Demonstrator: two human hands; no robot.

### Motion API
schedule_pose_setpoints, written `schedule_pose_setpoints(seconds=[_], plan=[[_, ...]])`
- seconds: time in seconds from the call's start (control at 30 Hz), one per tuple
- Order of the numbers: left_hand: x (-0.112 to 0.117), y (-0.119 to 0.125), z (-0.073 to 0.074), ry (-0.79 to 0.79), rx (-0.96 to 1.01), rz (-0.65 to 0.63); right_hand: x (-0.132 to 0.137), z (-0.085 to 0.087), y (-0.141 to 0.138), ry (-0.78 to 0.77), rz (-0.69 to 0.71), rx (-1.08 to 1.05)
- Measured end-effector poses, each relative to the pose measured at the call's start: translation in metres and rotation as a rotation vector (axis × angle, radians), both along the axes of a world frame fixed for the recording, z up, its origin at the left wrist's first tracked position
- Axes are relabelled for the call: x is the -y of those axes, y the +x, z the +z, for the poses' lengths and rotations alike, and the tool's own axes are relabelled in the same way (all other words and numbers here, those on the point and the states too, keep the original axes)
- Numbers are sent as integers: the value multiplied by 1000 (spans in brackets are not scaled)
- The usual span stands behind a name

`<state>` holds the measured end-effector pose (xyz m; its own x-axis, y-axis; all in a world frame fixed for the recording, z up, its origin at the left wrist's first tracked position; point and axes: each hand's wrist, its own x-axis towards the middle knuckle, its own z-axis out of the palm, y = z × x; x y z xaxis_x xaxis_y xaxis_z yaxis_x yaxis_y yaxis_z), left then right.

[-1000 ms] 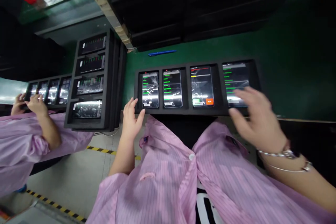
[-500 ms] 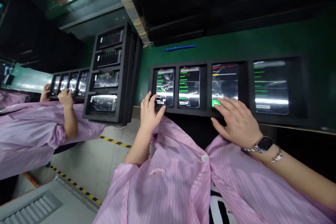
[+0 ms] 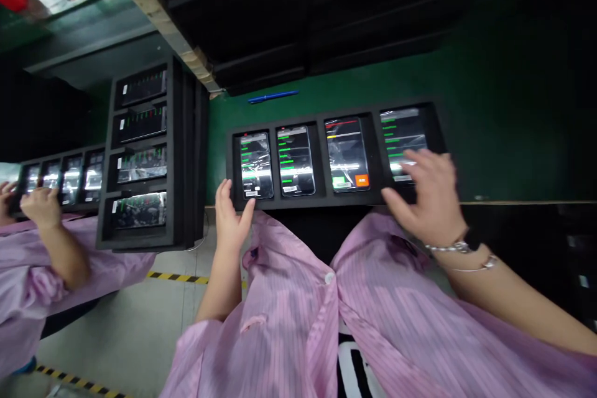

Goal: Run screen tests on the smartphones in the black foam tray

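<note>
A black foam tray lies before me, its slots holding several smartphones with lit screens. My left hand rests at the tray's near left corner, thumb and fingers apart, beside the leftmost smartphone. To its right lies a second smartphone with green text lines. The third smartphone shows red and yellow lines at the top, and a green and an orange button at the bottom. My right hand, spread and slightly blurred, is over the lower part of the rightmost smartphone; whether it touches the screen I cannot tell.
A blue pen lies on the green table behind the tray. Stacked black trays of phones stand at the left. Beyond them, a co-worker's hand is near another phone tray. Dark boxes line the back.
My right hand has moved from the third phone to the rightmost one. An orange button now shows beside the green one on the third phone. The view has shifted right.
</note>
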<state>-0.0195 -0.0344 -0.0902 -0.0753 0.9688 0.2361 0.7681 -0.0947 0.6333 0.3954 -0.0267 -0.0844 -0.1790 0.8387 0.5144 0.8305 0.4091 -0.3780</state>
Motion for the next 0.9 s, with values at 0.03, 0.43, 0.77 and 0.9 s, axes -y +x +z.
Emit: schedule_pose_setpoints(seconds=[0.03, 0.43, 0.77, 0.9], plan=[[0, -4, -3, 5, 11, 33, 0, -1, 19, 8, -103, -17], [-15, -17, -13, -85, -6, 150, 3, -52, 89, -296, -384, -145], [-18, -20, -15, -65, -41, 120, 8, -4, -38, -175, 45, 220], [-17, -26, -15, -43, -79, 78, 3, -7, -40, -238, 3, 203]])
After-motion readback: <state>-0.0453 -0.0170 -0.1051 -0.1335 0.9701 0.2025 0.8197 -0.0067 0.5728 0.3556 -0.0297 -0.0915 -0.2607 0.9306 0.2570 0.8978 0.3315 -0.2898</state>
